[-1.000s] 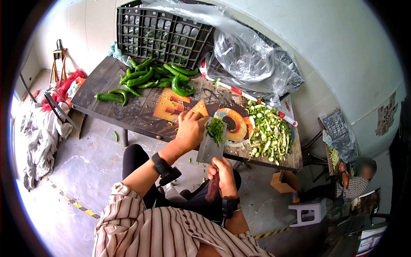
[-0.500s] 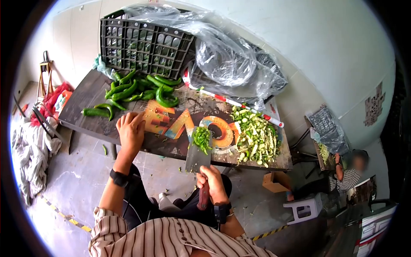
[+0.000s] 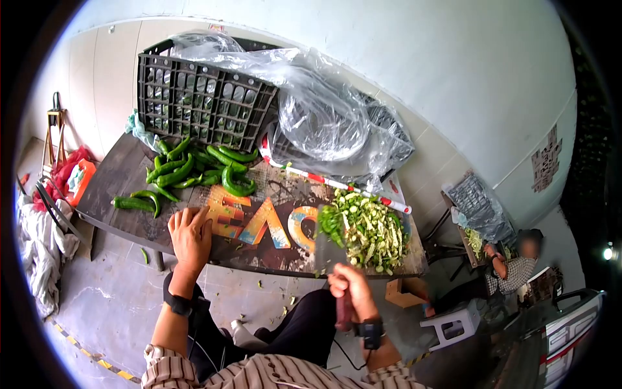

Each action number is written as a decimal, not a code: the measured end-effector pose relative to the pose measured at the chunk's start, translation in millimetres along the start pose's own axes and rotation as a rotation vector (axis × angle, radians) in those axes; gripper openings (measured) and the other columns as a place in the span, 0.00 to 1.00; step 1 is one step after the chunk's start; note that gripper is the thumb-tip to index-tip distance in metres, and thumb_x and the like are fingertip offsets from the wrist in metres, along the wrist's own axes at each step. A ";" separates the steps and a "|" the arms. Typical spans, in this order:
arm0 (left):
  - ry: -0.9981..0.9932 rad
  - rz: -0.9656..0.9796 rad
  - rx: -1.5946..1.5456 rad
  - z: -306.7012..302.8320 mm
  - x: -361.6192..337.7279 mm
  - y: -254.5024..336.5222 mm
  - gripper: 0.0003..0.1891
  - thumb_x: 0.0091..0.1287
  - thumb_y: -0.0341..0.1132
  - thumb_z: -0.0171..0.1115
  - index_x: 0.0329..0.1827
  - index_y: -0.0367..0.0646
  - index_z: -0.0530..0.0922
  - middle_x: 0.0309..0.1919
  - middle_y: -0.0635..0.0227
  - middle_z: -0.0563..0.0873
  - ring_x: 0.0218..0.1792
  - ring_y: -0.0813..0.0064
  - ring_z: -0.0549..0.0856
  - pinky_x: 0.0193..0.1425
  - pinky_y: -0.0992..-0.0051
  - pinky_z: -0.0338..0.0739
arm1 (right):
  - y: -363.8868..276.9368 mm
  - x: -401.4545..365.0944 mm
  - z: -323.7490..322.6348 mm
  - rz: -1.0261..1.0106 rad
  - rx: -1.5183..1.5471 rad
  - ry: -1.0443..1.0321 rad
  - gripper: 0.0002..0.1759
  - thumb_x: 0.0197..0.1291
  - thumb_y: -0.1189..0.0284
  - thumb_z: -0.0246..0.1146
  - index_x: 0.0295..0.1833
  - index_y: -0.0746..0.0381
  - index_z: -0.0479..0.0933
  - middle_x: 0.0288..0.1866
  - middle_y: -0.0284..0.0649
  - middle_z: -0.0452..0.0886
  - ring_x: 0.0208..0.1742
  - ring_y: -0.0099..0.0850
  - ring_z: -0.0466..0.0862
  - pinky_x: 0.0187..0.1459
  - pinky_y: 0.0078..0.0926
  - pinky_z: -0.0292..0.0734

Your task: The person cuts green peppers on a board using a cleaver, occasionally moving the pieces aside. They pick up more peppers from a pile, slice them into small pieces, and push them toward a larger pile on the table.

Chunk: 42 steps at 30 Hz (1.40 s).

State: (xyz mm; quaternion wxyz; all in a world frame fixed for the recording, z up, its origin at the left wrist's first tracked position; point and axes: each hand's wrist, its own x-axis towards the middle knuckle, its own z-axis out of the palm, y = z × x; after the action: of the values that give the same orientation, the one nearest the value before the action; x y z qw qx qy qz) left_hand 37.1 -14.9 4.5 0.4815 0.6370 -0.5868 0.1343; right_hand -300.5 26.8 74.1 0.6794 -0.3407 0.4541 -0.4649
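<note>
My right hand [image 3: 353,290] grips the wooden handle of a cleaver [image 3: 329,255]. Chopped green pepper [image 3: 329,222] lies at the far end of its broad blade, right beside a large pile of cut peppers [image 3: 376,233] at the table's right end. My left hand [image 3: 190,235] rests at the near edge of the table, palm down and holding nothing, its fingers stretched forward. Just beyond it are two whole green peppers [image 3: 134,203]. More long green peppers [image 3: 175,170] are heaped behind those, in front of the crate.
A black plastic crate [image 3: 204,100] stands at the back of the dark table [image 3: 103,194], beside clear plastic sheeting [image 3: 324,123]. A red-and-white pole [image 3: 311,176] lies along the back. At right, another person [image 3: 515,269] sits near a white stool [image 3: 453,324].
My right hand has moved right with the cleaver, bringing the chopped pepper on the blade to the cut pile. My left hand stays near the table edge. The view has shifted slightly.
</note>
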 end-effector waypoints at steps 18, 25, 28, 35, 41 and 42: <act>0.007 0.001 -0.030 0.8 -2.2 -3.0 0.15 0.57 0.33 0.65 0.47 0.45 0.82 0.41 0.67 0.80 0.47 0.61 0.78 0.57 0.63 0.68 | -86.8 58.3 -8.7 -0.387 -0.172 0.085 0.08 0.63 0.71 0.59 0.33 0.61 0.70 0.23 0.29 0.68 0.20 0.17 0.68 0.21 0.17 0.65; -0.016 -0.018 -0.023 3.6 -2.5 -3.5 0.13 0.58 0.34 0.64 0.47 0.46 0.82 0.41 0.69 0.80 0.47 0.64 0.77 0.55 0.66 0.68 | 10.3 24.8 8.0 -0.222 -0.092 0.142 0.06 0.62 0.73 0.59 0.35 0.60 0.68 0.24 0.31 0.68 0.19 0.21 0.68 0.17 0.23 0.68; -0.038 -0.016 -0.016 2.0 -2.0 -3.3 0.14 0.59 0.33 0.63 0.48 0.46 0.82 0.42 0.68 0.80 0.47 0.63 0.78 0.53 0.67 0.69 | 39.2 20.7 12.7 -0.135 -0.010 0.100 0.06 0.63 0.72 0.59 0.36 0.60 0.70 0.24 0.30 0.68 0.18 0.21 0.68 0.17 0.24 0.69; 0.020 -0.006 -0.052 -0.2 -2.2 0.4 0.17 0.58 0.25 0.59 0.50 0.45 0.82 0.42 0.66 0.81 0.47 0.61 0.78 0.53 0.67 0.73 | 42.9 6.5 47.6 -0.023 -0.107 -0.105 0.06 0.65 0.72 0.58 0.42 0.63 0.70 0.26 0.33 0.70 0.21 0.22 0.70 0.20 0.23 0.70; 0.080 -0.028 -0.070 1.9 -4.6 -0.7 0.18 0.57 0.23 0.58 0.51 0.47 0.82 0.43 0.66 0.82 0.48 0.61 0.78 0.55 0.66 0.74 | 44.6 42.1 84.3 0.113 -0.307 -0.420 0.08 0.67 0.72 0.56 0.41 0.67 0.69 0.22 0.37 0.73 0.19 0.25 0.75 0.20 0.25 0.74; 0.075 -0.033 -0.068 2.3 -4.1 -1.6 0.18 0.57 0.23 0.58 0.51 0.47 0.82 0.43 0.66 0.82 0.48 0.61 0.78 0.55 0.66 0.74 | 47.9 49.6 89.0 0.144 -0.307 -0.454 0.07 0.67 0.72 0.56 0.41 0.66 0.69 0.21 0.37 0.73 0.17 0.25 0.74 0.19 0.25 0.73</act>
State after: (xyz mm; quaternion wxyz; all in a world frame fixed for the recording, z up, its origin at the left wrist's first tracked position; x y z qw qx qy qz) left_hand 36.5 -14.3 -0.4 0.5264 0.6245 -0.5621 0.1301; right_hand -194.3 -0.1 48.4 0.7356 -0.5017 0.3783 -0.2529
